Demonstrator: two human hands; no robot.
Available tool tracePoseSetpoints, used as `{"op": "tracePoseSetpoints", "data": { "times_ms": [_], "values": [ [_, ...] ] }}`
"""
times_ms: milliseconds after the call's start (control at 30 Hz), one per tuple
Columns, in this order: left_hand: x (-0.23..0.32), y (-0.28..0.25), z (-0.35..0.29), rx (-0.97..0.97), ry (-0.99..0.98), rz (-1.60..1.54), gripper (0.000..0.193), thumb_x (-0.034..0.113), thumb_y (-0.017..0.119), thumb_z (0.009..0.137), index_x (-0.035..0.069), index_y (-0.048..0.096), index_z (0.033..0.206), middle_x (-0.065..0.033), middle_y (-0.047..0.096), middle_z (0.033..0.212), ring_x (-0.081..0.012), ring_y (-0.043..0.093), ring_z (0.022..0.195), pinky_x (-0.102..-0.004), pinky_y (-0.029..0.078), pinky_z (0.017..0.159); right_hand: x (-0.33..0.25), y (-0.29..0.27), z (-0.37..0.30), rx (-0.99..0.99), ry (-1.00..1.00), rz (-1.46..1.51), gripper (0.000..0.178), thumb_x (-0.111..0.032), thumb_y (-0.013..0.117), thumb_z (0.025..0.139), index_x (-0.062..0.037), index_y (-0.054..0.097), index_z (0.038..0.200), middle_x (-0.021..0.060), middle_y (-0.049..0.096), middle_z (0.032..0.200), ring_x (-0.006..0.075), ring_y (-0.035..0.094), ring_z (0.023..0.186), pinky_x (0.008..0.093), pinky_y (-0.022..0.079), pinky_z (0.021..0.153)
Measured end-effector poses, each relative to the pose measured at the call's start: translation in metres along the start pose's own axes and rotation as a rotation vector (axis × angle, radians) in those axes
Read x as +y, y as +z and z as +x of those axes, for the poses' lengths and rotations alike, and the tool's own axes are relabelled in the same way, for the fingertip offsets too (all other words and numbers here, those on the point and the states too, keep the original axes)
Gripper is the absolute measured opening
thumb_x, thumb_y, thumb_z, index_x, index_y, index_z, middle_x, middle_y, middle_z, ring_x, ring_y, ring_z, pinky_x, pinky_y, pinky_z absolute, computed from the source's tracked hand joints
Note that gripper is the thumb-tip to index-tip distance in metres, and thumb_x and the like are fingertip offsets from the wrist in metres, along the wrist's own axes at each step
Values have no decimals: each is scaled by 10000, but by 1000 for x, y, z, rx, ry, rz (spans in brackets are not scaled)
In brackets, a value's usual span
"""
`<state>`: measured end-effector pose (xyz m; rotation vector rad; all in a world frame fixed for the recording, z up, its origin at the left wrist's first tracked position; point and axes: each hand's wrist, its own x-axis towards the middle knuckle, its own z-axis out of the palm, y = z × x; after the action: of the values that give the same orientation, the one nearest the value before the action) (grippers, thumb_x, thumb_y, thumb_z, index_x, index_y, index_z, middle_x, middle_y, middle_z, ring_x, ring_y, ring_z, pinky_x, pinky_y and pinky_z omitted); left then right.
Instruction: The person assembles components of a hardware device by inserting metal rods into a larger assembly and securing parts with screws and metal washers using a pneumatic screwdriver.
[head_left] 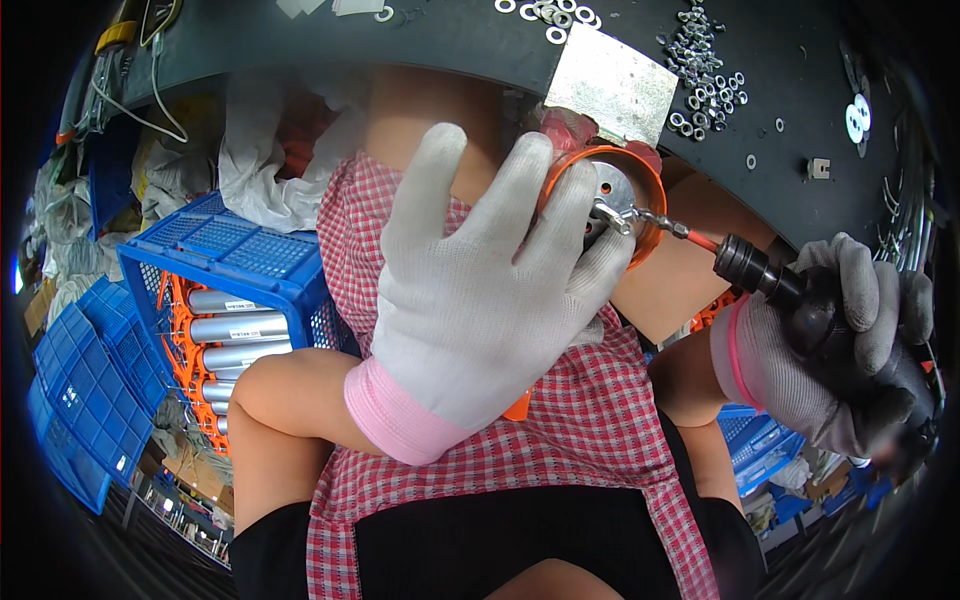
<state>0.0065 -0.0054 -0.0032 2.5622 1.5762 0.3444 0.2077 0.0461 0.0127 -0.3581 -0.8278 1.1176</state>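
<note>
The gloved left hand [480,290] grasps an orange-rimmed round part [618,205] over the lap, near the dark counter [780,90]. The right hand [850,350] clenches a power screwdriver [790,290], bit at the part's metal face: fastening seems underway; next, keep the bit aligned.

Both hands wear white knitted gloves. The left hand [478,300] glove ends in a broad pink ribbed cuff; the right hand [830,350] glove carries a thin pink band at the wrist and looks greyed with dirt. Forearms bare. A red-and-white checked apron [560,440] covers black shorts [500,545].
</note>
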Motion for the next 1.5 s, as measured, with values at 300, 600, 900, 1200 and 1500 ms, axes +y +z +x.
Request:
{"op": "tracePoseSetpoints", "data": {
  "times_ms": [300, 600, 900, 1200, 1500],
  "values": [
    [0, 2, 1, -14, -23, -30, 619, 444, 717, 426, 256, 651, 1012, -17, 564, 1134, -254, 519, 1092, -525, 366, 889, 6, 5, -3, -12, 2, -38, 474, -236, 768, 600, -129, 559, 1012, -30, 554, 924, 59, 549, 655, 251, 410, 666],
    [-2, 0, 1, -31, -15, -58, 626, 428, 756, 412, 257, 650, 1005, -20, 550, 1160, -256, 505, 1115, -522, 355, 906, 10, 21, -1, -7, -61, -144, 430, -212, 721, 638, -79, 561, 1013, -30, 569, 797, 67, 554, 672, 256, 406, 693],
    [-37, -14, 1, 188, 186, -383, 647, 338, 805, 415, 192, 645, 1024, -33, 605, 1010, -275, 546, 969, -462, 373, 849, -16, 26, 0, -50, -75, 6, 362, -178, 730, 626, -74, 563, 930, -26, 572, 804, 57, 558, 623, 221, 435, 666],
    [-24, 2, 18, 463, 121, -524, 257, 202, 798, 579, 167, 699, 813, 18, 641, 835, -196, 606, 920, -433, 342, 1002, -22, 40, -10, 53, -248, 120, 400, -114, 774, 600, -72, 527, 911, -26, 570, 795, 52, 579, 570, 212, 482, 643],
    [-22, -2, 16, 422, 98, -465, 224, 186, 761, 599, 155, 717, 816, -5, 638, 820, -181, 611, 874, -430, 361, 1011, -29, 35, -17, -30, -173, 68, 391, -178, 750, 636, -101, 532, 952, -42, 548, 687, 65, 576, 602, 236, 461, 724]
  ]
}}
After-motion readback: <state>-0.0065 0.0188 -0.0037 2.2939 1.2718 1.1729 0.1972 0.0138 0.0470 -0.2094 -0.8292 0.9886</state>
